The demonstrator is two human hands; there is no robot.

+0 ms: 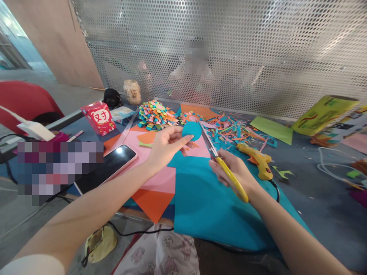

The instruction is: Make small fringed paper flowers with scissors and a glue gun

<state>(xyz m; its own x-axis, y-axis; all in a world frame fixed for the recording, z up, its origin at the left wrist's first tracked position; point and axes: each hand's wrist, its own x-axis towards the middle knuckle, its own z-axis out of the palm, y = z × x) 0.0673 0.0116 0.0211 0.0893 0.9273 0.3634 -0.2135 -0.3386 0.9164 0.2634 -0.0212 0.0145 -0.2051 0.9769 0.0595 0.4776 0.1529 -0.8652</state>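
Between the thumb and fingers of my left hand [169,144] is a round blue paper disc [191,131], held up over the table. My right hand [229,168] is closed around yellow-handled scissors [228,173]; their blades point up and left, close to the disc's right edge. Whether the blades touch the disc I cannot tell. Below my hands lie a large blue paper sheet [218,206], pink paper [163,175] and an orange sheet [155,204]. Beyond the disc sits a ball of many small coloured paper strips [156,114].
Paper shreds [229,130] are heaped at the back. A yellow glue gun [259,162] with a black cord lies right of my right hand. A phone [107,168], a red snack packet [99,117] and a jar [132,91] stand left. A perforated metal panel [258,49] rises behind.
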